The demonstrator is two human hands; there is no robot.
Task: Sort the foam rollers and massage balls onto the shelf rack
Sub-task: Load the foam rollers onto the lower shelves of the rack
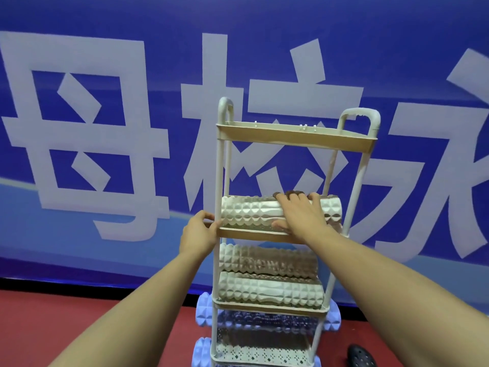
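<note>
the big blue banner (105, 11) behind the shelf rack shows huge white chinese signs, with 母 (87, 133) on the left, 校 (264, 123) in the middle partly behind the rack, and a third sign at the right edge cut off so it cannot be read.

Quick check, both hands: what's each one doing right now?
Left hand: grips the white tiered shelf rack at its second tray's corner.
Right hand: fingers curled over the beige ridged foam roller.
</note>
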